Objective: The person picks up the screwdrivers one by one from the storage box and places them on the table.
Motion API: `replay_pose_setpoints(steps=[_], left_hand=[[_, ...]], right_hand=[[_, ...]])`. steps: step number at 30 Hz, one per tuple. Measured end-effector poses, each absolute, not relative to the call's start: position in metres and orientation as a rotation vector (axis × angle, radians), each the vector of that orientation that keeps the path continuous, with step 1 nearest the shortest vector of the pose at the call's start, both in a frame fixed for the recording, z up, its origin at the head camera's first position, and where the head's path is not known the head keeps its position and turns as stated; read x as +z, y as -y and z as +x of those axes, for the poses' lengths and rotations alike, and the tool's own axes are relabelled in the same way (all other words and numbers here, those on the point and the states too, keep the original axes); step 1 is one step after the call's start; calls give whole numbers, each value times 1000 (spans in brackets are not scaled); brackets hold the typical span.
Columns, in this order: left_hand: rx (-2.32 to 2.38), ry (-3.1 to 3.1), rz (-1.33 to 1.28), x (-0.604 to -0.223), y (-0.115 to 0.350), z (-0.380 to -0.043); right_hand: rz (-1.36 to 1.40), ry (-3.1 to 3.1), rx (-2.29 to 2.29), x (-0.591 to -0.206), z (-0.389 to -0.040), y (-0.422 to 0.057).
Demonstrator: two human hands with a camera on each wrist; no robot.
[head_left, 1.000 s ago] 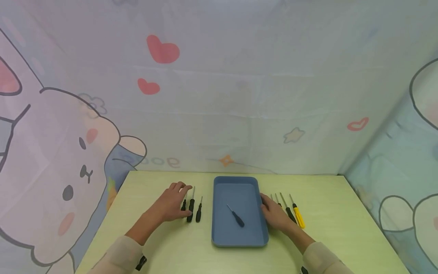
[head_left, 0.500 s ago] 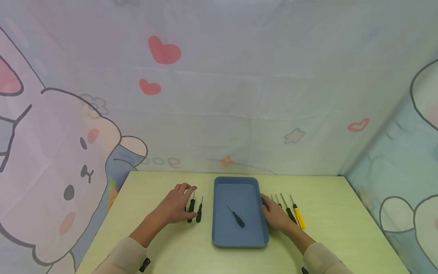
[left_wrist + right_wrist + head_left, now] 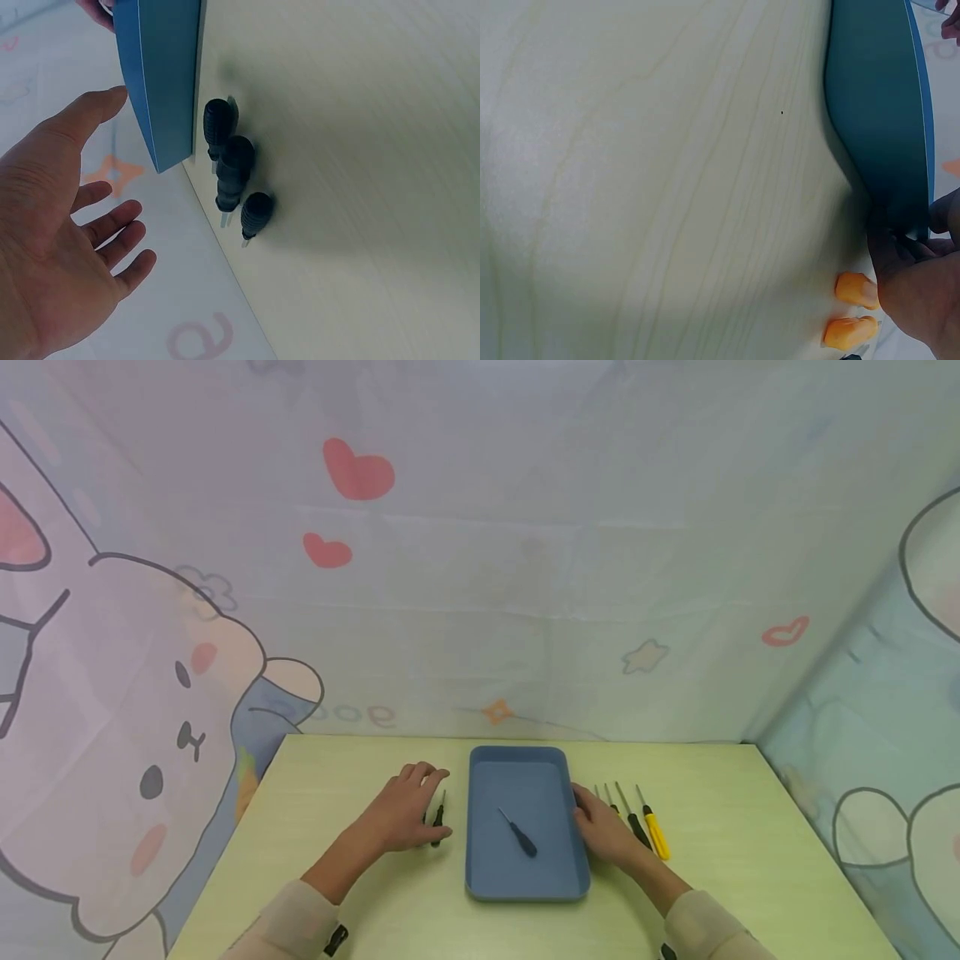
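My left hand (image 3: 408, 810) hovers over the table left of the tray, fingers spread and nothing held. Beneath it lie three black-handled screwdrivers; the rightmost screwdriver (image 3: 437, 837) shows past the thumb in the head view, the others being mostly covered. All three handles, including the thick middle screwdriver (image 3: 234, 169), appear in the left wrist view. A blue-grey rectangular tray (image 3: 510, 781) holds one small black screwdriver (image 3: 525, 842), lying diagonally. My right hand (image 3: 606, 833) grips the tray's right wall, thumb over the rim and fingers outside, as the right wrist view shows.
Right of the right hand lie several more screwdrivers, among them a yellow-handled screwdriver (image 3: 656, 839) and a black-handled one (image 3: 638, 830). Two yellow-orange handles (image 3: 849, 332) sit close beside that hand. A printed cloth (image 3: 480, 568) stands behind the pale table (image 3: 720, 827).
My left hand has moved steadily right across the black screwdrivers toward the tray, covering the left ones in the head view. The right hand and tray have stayed put.
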State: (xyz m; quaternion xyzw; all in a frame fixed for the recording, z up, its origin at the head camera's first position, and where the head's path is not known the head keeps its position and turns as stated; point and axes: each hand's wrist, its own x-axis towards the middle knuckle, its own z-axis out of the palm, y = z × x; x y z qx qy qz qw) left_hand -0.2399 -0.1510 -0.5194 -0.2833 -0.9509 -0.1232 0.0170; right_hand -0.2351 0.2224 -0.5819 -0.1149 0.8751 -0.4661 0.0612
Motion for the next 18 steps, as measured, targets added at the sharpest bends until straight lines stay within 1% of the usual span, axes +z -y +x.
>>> replay_pose_setpoints(steps=[12, 18], left_hand=[[-483, 2923, -906, -524, 129, -234], [-502, 2933, -877, -530, 121, -235]], right_hand=[[-340, -2661, -1406, -580, -232, -221], [-333, -2670, -1403, -580, -233, -221]])
